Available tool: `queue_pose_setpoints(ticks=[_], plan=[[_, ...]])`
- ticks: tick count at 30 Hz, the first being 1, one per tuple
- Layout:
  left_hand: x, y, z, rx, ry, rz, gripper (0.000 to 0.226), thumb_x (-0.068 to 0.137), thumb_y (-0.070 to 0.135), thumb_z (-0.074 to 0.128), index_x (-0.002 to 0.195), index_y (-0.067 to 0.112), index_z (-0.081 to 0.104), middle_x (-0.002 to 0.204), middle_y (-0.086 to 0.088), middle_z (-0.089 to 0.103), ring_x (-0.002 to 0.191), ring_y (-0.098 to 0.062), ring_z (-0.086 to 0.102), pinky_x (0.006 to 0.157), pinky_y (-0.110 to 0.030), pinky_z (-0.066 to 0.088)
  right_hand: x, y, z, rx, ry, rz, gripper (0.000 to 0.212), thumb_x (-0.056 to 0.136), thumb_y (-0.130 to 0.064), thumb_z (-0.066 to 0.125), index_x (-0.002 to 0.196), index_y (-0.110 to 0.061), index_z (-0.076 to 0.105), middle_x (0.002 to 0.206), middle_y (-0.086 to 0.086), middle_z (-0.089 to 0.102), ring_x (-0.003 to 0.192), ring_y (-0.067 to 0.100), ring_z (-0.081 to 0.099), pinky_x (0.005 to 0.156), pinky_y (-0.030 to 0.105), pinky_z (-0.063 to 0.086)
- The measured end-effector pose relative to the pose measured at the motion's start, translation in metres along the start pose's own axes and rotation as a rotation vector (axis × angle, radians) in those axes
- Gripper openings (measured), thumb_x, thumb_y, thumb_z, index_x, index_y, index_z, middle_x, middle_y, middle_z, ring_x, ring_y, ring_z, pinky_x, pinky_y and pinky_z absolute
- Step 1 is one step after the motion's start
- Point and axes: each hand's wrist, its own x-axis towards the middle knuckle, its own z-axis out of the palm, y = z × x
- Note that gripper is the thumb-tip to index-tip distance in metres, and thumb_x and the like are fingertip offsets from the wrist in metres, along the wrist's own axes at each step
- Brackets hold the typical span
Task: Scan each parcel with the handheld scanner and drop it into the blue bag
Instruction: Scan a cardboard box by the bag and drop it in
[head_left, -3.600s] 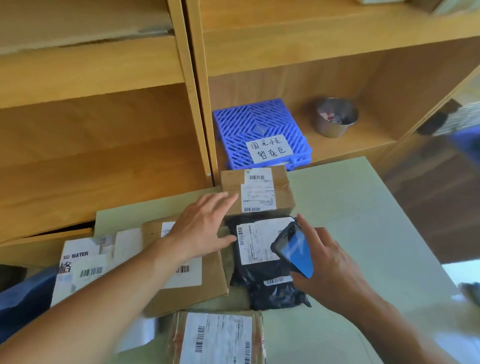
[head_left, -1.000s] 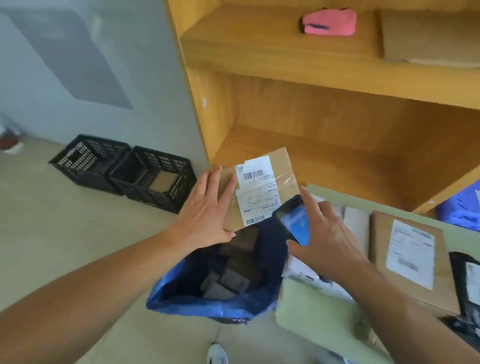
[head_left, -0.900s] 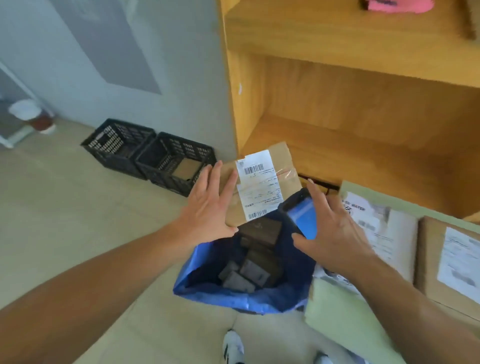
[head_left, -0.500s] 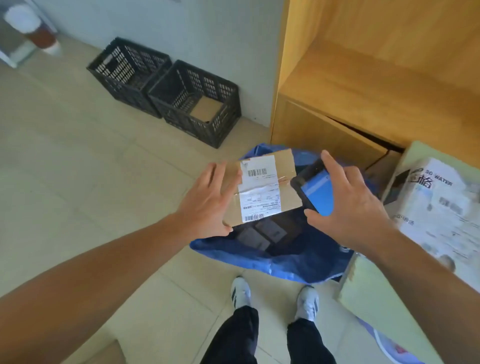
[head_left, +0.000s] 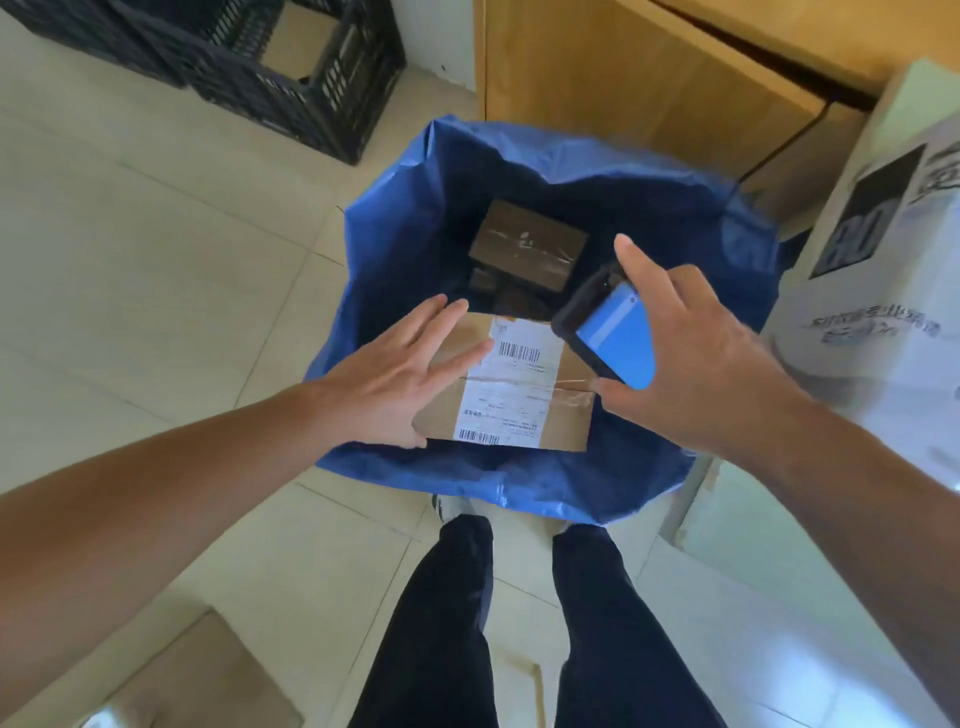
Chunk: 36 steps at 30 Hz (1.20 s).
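A brown cardboard parcel (head_left: 511, 395) with a white barcode label hangs flat over the mouth of the open blue bag (head_left: 519, 480). My left hand (head_left: 389, 379) holds its left end, fingers spread on top and thumb at the lower edge. My right hand (head_left: 685, 364) grips the handheld scanner (head_left: 608, 335), whose blue screen faces up, and its thumb touches the parcel's right edge. Deep in the bag lie several dark parcels (head_left: 527, 252).
The bag stands on a tiled floor just ahead of my legs (head_left: 447, 623). Black plastic crates (head_left: 291, 67) sit at the back left, a wooden cabinet (head_left: 623, 78) behind the bag, a large white box (head_left: 883, 260) at the right. Flat cardboard (head_left: 208, 675) lies bottom left.
My view has tipped down over the bag. Both hands carried the parcel from the table to the bag, and it now sits lower and flatter in the bag's mouth.
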Motion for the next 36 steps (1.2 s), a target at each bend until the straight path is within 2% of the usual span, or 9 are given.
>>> queue_pose_setpoints(ticks=[4,8,12,15,18,23,26,30,36], plan=[[0.010,-0.012,0.004,0.051,-0.058,0.085,0.154,0.048,0.051,0.099,0.165,0.031,0.001,0.168,-0.024,-0.001,0.156,-0.047,0.000,0.126,-0.057,0.015,-0.001,0.000,0.000,-0.008,-0.012,-0.017,0.117,0.072,-0.056,0.077,0.155,-0.041,-0.005,0.125,-0.004,0.038,0.097,0.017,0.050,0.078,0.038,0.051],[0.007,-0.007,0.001,0.063,-0.040,0.059,0.146,0.054,0.035,0.097,0.165,0.032,0.003,0.170,-0.023,-0.005,0.157,-0.046,-0.001,0.125,-0.060,0.019,0.001,-0.002,-0.008,-0.015,0.008,-0.013,0.114,0.074,-0.054,0.076,0.155,-0.042,-0.005,0.124,-0.005,0.037,0.093,0.015,0.044,0.077,0.036,0.049],[-0.001,-0.004,-0.003,0.057,-0.016,0.032,0.142,0.058,0.040,0.096,0.165,0.033,0.004,0.171,-0.022,-0.006,0.157,-0.045,0.001,0.125,-0.061,0.019,0.002,-0.004,-0.014,0.001,0.022,-0.036,0.114,0.075,-0.054,0.075,0.155,-0.042,-0.005,0.123,-0.004,0.037,0.097,0.019,0.050,0.080,0.037,0.049],[-0.006,-0.007,-0.004,0.059,0.003,-0.005,0.141,0.058,0.044,0.097,0.165,0.032,0.006,0.171,-0.022,-0.005,0.157,-0.046,0.004,0.124,-0.062,0.021,0.002,-0.008,-0.014,0.007,0.035,-0.052,0.114,0.075,-0.054,0.076,0.155,-0.042,-0.005,0.126,-0.003,0.037,0.097,0.017,0.046,0.083,0.038,0.050],[-0.009,-0.009,-0.004,0.057,0.020,-0.041,0.139,0.059,0.051,0.095,0.165,0.031,0.007,0.171,-0.022,-0.005,0.157,-0.045,0.005,0.123,-0.062,0.022,0.000,-0.009,-0.013,0.002,0.027,-0.059,0.114,0.076,-0.054,0.076,0.155,-0.042,-0.005,0.127,-0.003,0.037,0.095,0.015,0.045,0.080,0.035,0.047],[-0.017,-0.002,-0.020,0.026,0.101,-0.120,0.123,0.070,0.062,0.084,0.165,0.027,0.015,0.171,-0.021,0.003,0.157,-0.043,0.009,0.123,-0.061,0.023,-0.013,-0.010,-0.016,0.004,0.046,-0.065,0.115,0.075,-0.055,0.075,0.154,-0.042,-0.007,0.127,-0.004,0.038,0.102,0.019,0.051,0.080,0.036,0.049],[-0.018,0.002,-0.053,0.027,0.168,-0.126,0.115,0.075,0.067,0.077,0.165,0.024,0.018,0.170,-0.022,0.009,0.157,-0.043,0.012,0.121,-0.062,0.025,-0.028,-0.009,-0.031,0.032,0.081,-0.041,0.117,0.073,-0.056,0.076,0.154,-0.043,-0.008,0.125,-0.004,0.040,0.103,0.019,0.053,0.080,0.036,0.051],[-0.012,0.001,-0.123,0.068,0.264,-0.112,0.111,0.080,0.073,0.066,0.165,0.024,0.015,0.171,-0.021,0.012,0.158,-0.040,0.011,0.123,-0.061,0.024,-0.052,-0.009,-0.061,0.111,0.167,-0.006,0.114,0.074,-0.052,0.075,0.155,-0.042,-0.004,0.128,-0.003,0.041,0.106,0.022,0.052,0.074,0.035,0.045],[-0.010,0.020,-0.224,0.126,0.365,-0.071,0.110,0.082,0.078,0.058,0.165,0.025,0.011,0.170,-0.019,0.012,0.156,-0.040,0.016,0.120,-0.063,0.028,-0.094,-0.004,-0.112,0.184,0.300,0.041,0.113,0.075,-0.049,0.075,0.156,-0.042,-0.005,0.128,-0.003,0.041,0.092,0.018,0.045,0.071,0.034,0.040]])
